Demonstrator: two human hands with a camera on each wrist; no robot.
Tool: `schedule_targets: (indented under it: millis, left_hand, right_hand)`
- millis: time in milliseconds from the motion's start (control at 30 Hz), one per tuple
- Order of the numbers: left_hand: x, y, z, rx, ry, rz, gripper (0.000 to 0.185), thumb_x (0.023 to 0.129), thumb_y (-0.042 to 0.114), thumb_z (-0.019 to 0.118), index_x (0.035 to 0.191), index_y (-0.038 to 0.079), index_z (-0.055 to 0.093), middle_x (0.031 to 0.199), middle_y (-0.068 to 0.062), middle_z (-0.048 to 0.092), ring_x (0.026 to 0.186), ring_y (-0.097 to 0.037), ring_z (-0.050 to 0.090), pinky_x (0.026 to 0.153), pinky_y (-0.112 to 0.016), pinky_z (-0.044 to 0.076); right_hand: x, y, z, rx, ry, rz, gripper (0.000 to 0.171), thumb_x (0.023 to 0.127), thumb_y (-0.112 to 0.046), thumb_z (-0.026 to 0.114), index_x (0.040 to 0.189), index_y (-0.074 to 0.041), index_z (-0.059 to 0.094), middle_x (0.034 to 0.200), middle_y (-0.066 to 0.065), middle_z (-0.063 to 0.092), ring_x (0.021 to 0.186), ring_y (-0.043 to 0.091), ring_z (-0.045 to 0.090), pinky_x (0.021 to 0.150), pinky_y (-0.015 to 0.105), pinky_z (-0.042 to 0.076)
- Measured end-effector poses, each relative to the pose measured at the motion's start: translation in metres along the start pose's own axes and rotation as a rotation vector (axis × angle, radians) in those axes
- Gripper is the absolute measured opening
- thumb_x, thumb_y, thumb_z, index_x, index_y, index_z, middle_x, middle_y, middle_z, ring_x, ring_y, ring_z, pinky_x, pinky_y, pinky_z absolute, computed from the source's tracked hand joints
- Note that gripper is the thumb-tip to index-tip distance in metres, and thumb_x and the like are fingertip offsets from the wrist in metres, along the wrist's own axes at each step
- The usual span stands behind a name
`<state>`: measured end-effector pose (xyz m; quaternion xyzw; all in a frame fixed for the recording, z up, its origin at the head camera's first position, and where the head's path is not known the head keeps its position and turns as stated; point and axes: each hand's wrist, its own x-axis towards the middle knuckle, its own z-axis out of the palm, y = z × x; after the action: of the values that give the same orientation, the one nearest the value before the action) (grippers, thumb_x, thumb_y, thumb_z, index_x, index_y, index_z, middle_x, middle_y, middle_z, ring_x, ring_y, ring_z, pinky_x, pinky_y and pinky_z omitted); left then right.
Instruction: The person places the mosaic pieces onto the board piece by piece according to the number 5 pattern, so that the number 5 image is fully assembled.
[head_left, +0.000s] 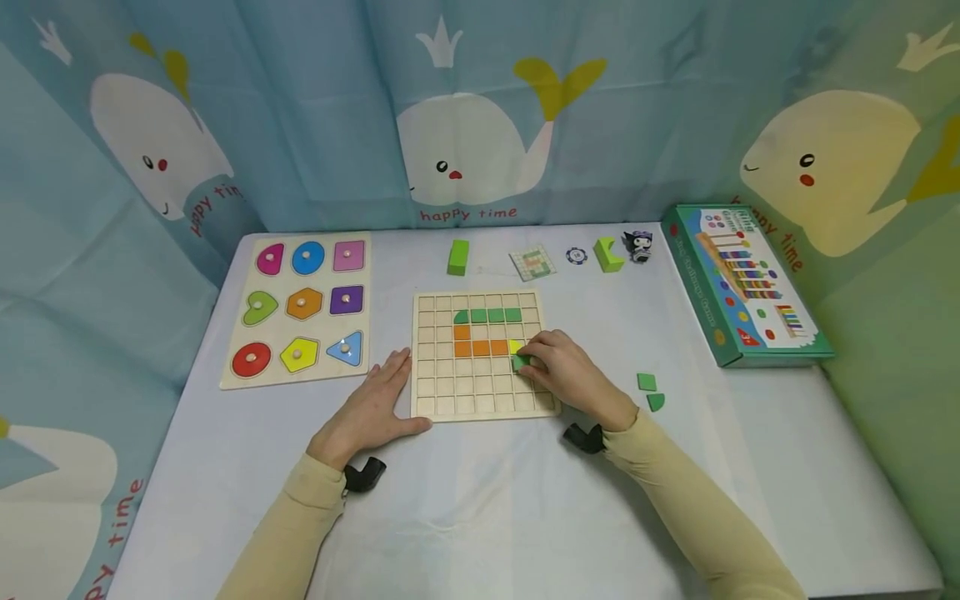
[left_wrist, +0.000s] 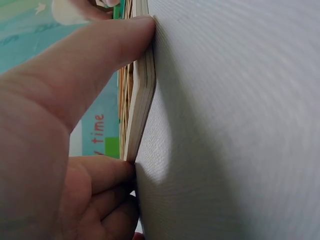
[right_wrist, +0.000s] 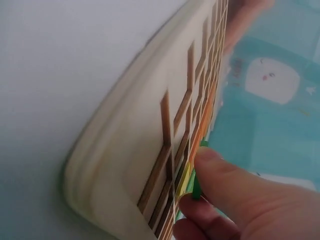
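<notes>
A wooden grid board (head_left: 442, 386) lies on the white table. My left hand (head_left: 372, 410) rests beside its front left corner, fingers stretched along the left edge and thumb (left_wrist: 120, 40) against the front edge. Between thumb and fingers, my right hand (head_left: 564, 371) pinches a small green tile (right_wrist: 197, 184) over the right part of the grid. Green tiles (head_left: 495, 315) form a row near the board's far side. Below them sit orange tiles (head_left: 481, 348) and a yellow tile (head_left: 514, 346), partly covered by the right fingers.
Two loose green pieces (head_left: 647, 382) lie right of the board. On the left is a shape puzzle (head_left: 295, 323). Behind stand a green block (head_left: 458, 257), a pattern card (head_left: 533, 262), a round chip (head_left: 577, 256), a notched block (head_left: 608, 254) and a figurine (head_left: 638, 247). A game box (head_left: 742, 287) is at right.
</notes>
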<state>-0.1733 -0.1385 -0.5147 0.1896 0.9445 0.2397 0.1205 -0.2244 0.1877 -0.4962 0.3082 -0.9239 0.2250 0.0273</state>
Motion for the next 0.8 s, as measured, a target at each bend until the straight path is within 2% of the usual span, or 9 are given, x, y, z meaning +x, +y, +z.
schedule_targets:
  millis: [500,800]
  left_hand:
    - [-0.0014,0.0005,-0.0004,-0.008,0.003,-0.004,0.105,0.081,0.050,0.075,0.152,-0.004,0.020,0.161,-0.012,0.011,0.147,-0.026,0.008,0.118,-0.042,0.009]
    - [-0.0008,-0.0016,0.0009,-0.007,0.016,0.014,0.106,0.080,0.050,0.076,0.152,-0.004,0.020,0.161,-0.013,0.012,0.147,-0.026,0.009,0.118,-0.042,0.010]
  right_hand:
    - [0.0001,-0.0005,0.0060,0.007,0.006,-0.017,0.023,0.086,-0.014,0.077,0.104,-0.001,0.074,0.102,0.008,0.065,0.091,0.022,0.055,0.076,0.035,0.051]
    - [-0.0003,0.0001,0.0077,-0.007,0.018,-0.021,0.024,0.084,-0.012,0.078,0.104,0.000,0.074,0.101,0.010,0.064,0.091,0.024,0.055,0.076,0.036,0.051]
